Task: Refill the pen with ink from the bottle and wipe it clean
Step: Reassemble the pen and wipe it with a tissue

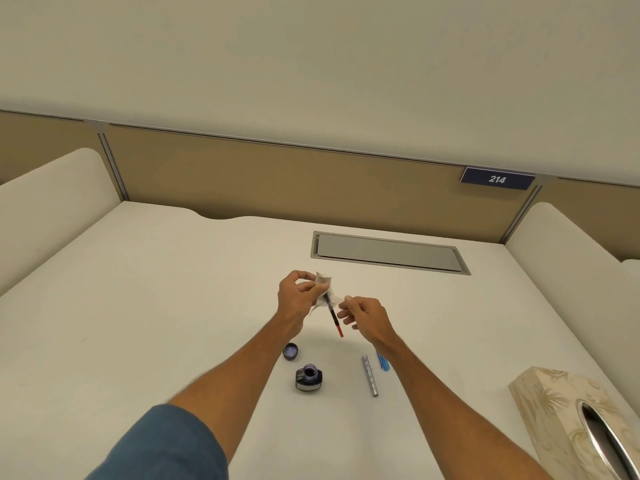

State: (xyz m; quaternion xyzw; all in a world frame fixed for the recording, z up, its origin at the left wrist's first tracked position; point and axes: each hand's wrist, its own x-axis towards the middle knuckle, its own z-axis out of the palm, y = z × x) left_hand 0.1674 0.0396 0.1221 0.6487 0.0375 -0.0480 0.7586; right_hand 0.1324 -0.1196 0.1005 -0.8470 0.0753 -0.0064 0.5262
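Note:
My left hand (299, 296) pinches a crumpled white tissue (325, 287) around the nib end of a thin pen part (334, 318), which has a black shaft and a red end pointing down towards me. My right hand (363, 317) hovers just right of it with fingers loosely curled, holding nothing that I can see. The open ink bottle (309, 377) stands on the white desk (156, 306) between my forearms. Its cap (290, 351) lies just behind and left of the bottle. A silver pen barrel (370, 375) lies right of the bottle.
A blue item (382, 362) lies beside the silver barrel, partly under my right forearm. A patterned tissue box (568, 417) sits at the near right. A grey cable hatch (389, 252) is set in the desk behind my hands. Cream side panels flank the desk.

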